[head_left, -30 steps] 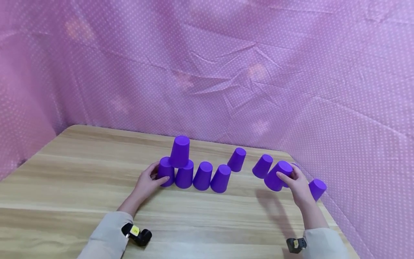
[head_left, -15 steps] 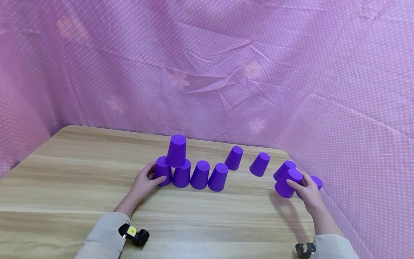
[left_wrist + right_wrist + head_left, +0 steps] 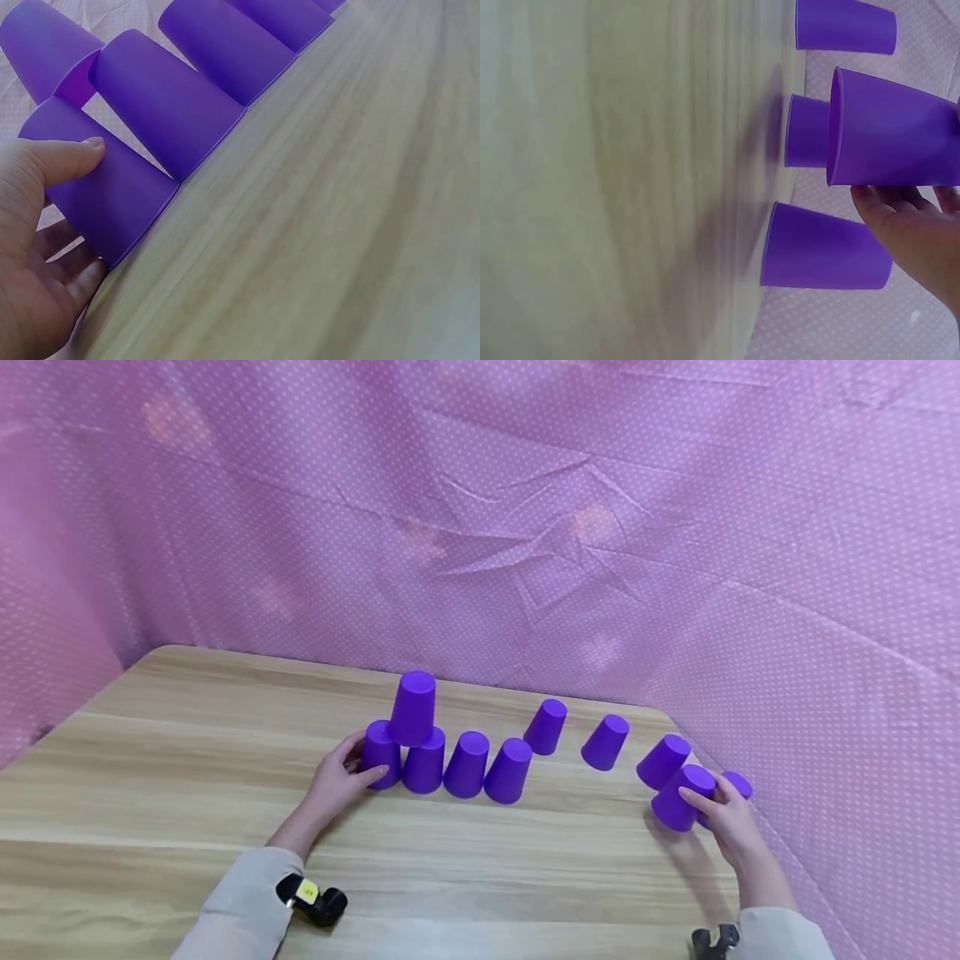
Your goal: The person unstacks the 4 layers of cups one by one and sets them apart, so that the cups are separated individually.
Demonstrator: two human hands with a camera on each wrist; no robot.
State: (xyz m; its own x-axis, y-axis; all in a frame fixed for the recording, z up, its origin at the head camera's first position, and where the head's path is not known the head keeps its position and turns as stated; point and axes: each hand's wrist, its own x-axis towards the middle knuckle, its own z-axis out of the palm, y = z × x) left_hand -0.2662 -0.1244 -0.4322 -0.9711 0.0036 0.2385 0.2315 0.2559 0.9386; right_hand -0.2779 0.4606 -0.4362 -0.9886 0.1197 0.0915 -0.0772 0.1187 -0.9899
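My left hand [image 3: 336,785] grips the leftmost purple cup [image 3: 380,753] of a row of upside-down cups, its thumb across the front. In the left wrist view that cup [image 3: 120,202] has its rim down on the table. One more cup [image 3: 412,710] bridges the gripped cup and its neighbour [image 3: 424,762]. On the right, my right hand [image 3: 735,822] holds another purple cup [image 3: 682,802] mouth down, raised off the table. The right wrist view shows this cup [image 3: 892,131] tilted out from the surface, fingers along its side. Behind it, a standing cup is mostly hidden.
Two more cups [image 3: 466,766] [image 3: 508,772] continue the left row. Farther back stand single upside-down cups [image 3: 546,727] [image 3: 605,743] [image 3: 663,762], and one [image 3: 738,783] lies beyond my right hand. A pink dotted cloth [image 3: 480,527] hangs around the wooden table [image 3: 480,877].
My right hand has carried its cup to the right and nearer to me, past the standing cups. The left hand keeps its hold on the end cup, and the row stays in place.
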